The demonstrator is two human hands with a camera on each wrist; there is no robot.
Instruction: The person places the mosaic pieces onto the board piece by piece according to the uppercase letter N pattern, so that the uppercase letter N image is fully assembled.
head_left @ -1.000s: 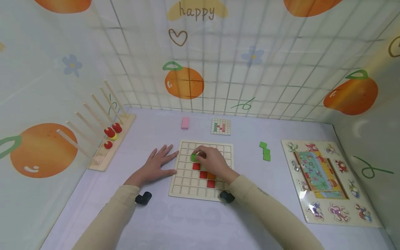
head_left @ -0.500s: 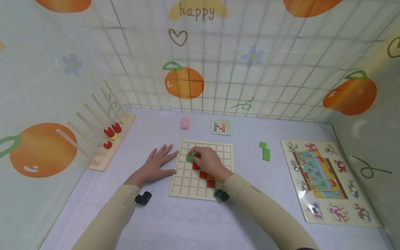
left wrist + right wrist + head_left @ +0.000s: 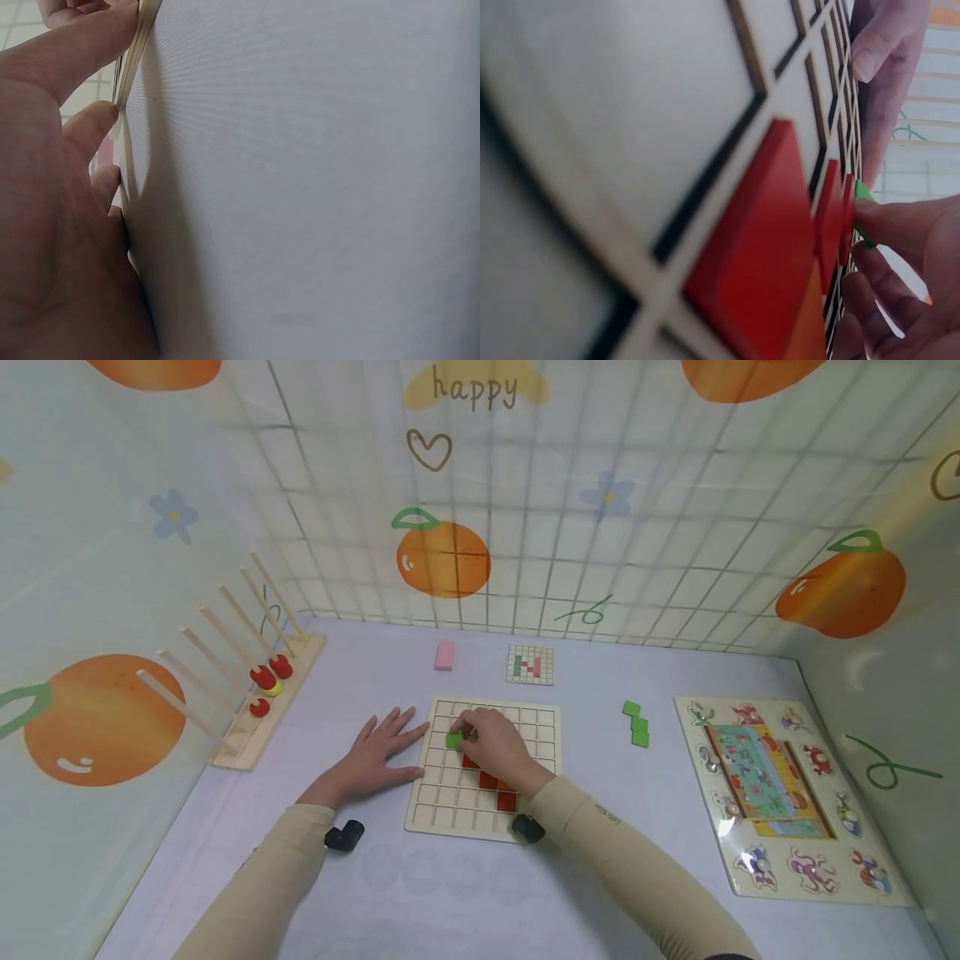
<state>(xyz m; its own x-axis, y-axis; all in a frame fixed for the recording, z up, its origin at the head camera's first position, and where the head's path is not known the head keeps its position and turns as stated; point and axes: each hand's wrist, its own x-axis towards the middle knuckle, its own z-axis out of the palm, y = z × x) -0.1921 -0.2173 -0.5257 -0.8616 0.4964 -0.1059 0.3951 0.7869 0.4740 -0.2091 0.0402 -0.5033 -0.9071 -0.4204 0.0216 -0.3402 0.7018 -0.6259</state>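
Observation:
A wooden grid board (image 3: 442, 817) lies flat on the table, with red tiles (image 3: 507, 802) set in a diagonal run of its cells. My right hand (image 3: 497, 745) pinches a green tile (image 3: 453, 741) between thumb and fingers at the upper left part of the grid; the right wrist view shows this green tile (image 3: 864, 206) tilted. An orange tile (image 3: 808, 319) sits beside the nearest red tile (image 3: 769, 247). With fingers spread, my left hand (image 3: 369, 764) rests on the table, its thumb and index fingertips touching the board's left edge (image 3: 142, 37).
Several green tiles (image 3: 639, 725) lie right of the board. Behind it are a pattern card (image 3: 530, 664) and a pink block (image 3: 445, 656). A peg rack (image 3: 238, 752) with red beads stands at left, an animal puzzle board (image 3: 780, 877) at right.
My right hand has shifted slightly left across the grid with the green tile, uncovering less of the red tiles beneath. The left hand has stayed in place.

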